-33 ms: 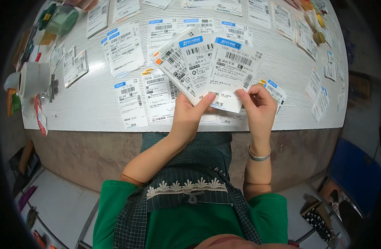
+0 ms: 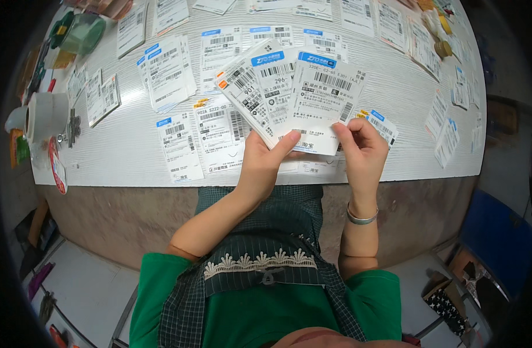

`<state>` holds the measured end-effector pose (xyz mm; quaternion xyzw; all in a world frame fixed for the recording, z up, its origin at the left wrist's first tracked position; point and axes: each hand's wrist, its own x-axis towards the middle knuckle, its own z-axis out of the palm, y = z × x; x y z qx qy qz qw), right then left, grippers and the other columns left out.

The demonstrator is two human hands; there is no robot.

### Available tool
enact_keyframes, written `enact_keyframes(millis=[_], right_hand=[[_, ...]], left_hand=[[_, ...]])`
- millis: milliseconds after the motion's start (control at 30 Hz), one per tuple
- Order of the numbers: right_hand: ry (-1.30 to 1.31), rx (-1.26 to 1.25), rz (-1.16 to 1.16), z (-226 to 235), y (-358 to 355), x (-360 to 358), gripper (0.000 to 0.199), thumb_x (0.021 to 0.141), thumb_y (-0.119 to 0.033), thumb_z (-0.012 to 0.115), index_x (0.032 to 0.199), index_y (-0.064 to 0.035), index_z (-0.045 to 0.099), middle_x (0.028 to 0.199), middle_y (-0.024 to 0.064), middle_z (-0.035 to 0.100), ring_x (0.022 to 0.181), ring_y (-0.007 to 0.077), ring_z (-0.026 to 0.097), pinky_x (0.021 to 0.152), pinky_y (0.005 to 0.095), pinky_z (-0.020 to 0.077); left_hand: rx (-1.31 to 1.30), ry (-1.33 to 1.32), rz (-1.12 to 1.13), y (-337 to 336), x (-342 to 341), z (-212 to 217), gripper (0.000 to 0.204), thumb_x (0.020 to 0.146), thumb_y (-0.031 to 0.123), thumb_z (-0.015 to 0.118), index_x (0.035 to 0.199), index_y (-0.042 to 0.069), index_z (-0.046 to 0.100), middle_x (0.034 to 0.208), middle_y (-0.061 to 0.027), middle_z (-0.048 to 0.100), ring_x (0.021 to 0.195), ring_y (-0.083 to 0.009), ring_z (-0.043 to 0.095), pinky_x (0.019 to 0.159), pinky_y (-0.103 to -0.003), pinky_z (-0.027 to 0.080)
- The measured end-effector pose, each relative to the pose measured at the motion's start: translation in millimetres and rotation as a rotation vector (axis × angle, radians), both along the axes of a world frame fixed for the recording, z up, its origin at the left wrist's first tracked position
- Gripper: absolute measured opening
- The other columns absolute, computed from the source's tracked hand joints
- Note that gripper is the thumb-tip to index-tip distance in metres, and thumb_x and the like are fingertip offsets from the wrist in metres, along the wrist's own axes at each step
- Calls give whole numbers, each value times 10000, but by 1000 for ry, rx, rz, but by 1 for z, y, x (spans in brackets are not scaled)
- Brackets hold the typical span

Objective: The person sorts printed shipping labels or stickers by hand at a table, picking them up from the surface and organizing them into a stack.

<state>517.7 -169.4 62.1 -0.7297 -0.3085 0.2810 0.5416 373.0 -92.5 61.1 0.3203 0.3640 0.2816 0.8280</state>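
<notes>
My left hand point(image 2: 263, 159) grips a fanned stack of shipping labels point(image 2: 247, 88), its thumb lying across the lower edge. The front label point(image 2: 324, 95), white with a blue header, overlaps a second blue-headed label point(image 2: 276, 78). At that front label's lower right edge, my right hand point(image 2: 364, 145) pinches with curled fingers and thumb. Below and around the held stack, further labels lie in rows, among them one left of my left hand point(image 2: 180, 149) and one with a yellow mark point(image 2: 219, 130). Another label point(image 2: 382, 126) is partly hidden behind my right hand.
Several label piles line the far side of the white table point(image 2: 416, 139), such as a thick one point(image 2: 132, 29). On the left are a green-lidded jar point(image 2: 83, 33), a white tape roll point(image 2: 47, 114) and a metal clip point(image 2: 73, 130). A blue chair point(image 2: 498, 238) stands right.
The front label has slid slightly left over the second one, covering more of its print. Both hands stay in nearly the same place. The tabletop's contents appear shifted slightly left in the view.
</notes>
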Motion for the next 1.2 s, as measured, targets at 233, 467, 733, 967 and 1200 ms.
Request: enact_keyframes(millis=[233, 467, 733, 967, 1200], right_hand=[[49, 58, -71, 6, -5, 14, 112, 805, -38, 644, 755, 43, 587, 668, 9, 581, 582, 44, 482, 533, 191, 385], [110, 151, -242, -5, -27, 45, 90, 841, -44, 612, 777, 13, 587, 678, -12, 533, 591, 32, 455, 535, 181, 366], [14, -32, -185, -13, -12, 99, 163, 845, -103, 613, 719, -4, 582, 620, -35, 507, 559, 34, 423, 504, 184, 310], [-335, -425, -127, -39, 12, 148, 202, 801, -216, 656, 717, -37, 616, 625, -19, 574, 518, 81, 472, 491, 242, 350], [-272, -213, -60, -8, 10, 92, 183, 825, -224, 628, 845, -42, 637, 670, 28, 620, 580, 90, 547, 538, 236, 419]], left_hand=[[-28, 34, -47, -4, 13, 0, 378, 877, 68, 525, 1214, -49, 400, 1140, -169, 550, 984, -240, 602, 757, -323, 577], [-43, 28, -12, -6, 17, 1, 381, 885, 69, 514, 1228, -36, 386, 1160, -163, 539, 989, -235, 601, 757, -319, 576], [-29, 40, 5, -5, 18, -1, 372, 894, 67, 502, 1228, -41, 379, 1160, -167, 536, 990, -234, 600, 755, -311, 578], [21, 5, 97, 7, 14, -1, 375, 909, 65, 485, 1242, -41, 350, 1163, -170, 529, 988, -223, 600, 757, -291, 579], [6, 10, 51, 7, 36, -6, 353, 892, 47, 522, 1216, -30, 404, 1144, -149, 546, 974, -186, 601, 726, -253, 570]])
